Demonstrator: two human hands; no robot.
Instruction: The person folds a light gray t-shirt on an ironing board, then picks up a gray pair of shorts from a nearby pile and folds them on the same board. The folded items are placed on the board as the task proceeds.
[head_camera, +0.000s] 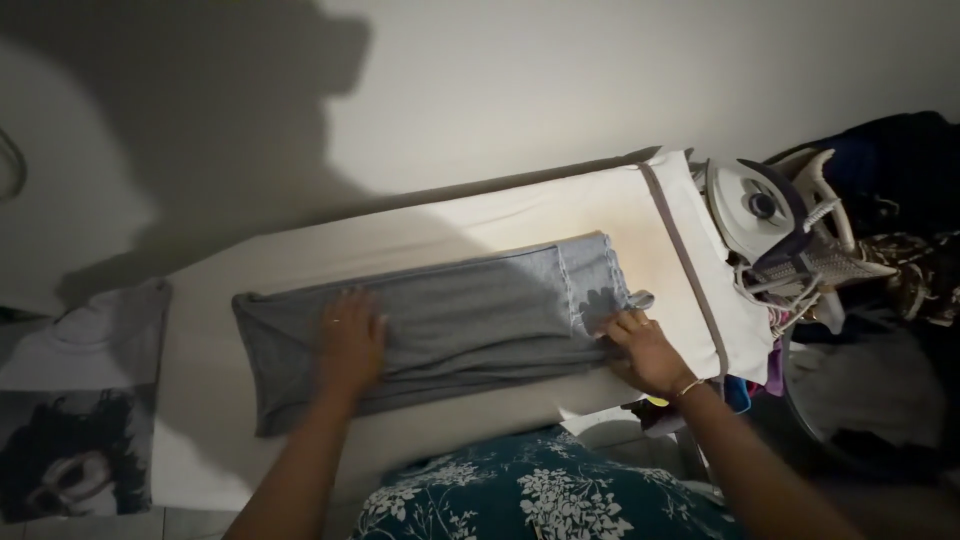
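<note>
Basically, folded grey knit garment (440, 325) lies lengthwise across centre of frame on the long cream padded ironing board (400, 235). Left hand (350, 345) sits flat on garment's left-centre part, fingers spread, palm down, gripping nothing. Right hand (645, 350) is at garment's right end, lower centre-right; fingertips curled and seem to pinch the ribbed hem edge, but exact grip is partly hidden, so can't tell for sure.

Risks, as judged:
- White and dark steam iron (775, 215) stands on its rest at upper right, just past board's end w/ its coiled cord (790, 305) hanging near right wrist. Elbow or sleeve catching the cord could pull iron over. Can't tell if it's hot.
- Garment's near long edge runs close to board's front edge; a tug from right hand w/o left hand pressing could slide fabric off toward the teal floral clothing (530, 495) at bottom centre.
- Layers look slightly uneven at left end; pulling hem sideways may skew the fold and set creases.
- Grey printed shirt (85, 400) at lower left drapes over the board's far end, well apart from both hands, low risk.
- Dim light, strong shadows on wall, edges hard to judge.
</note>
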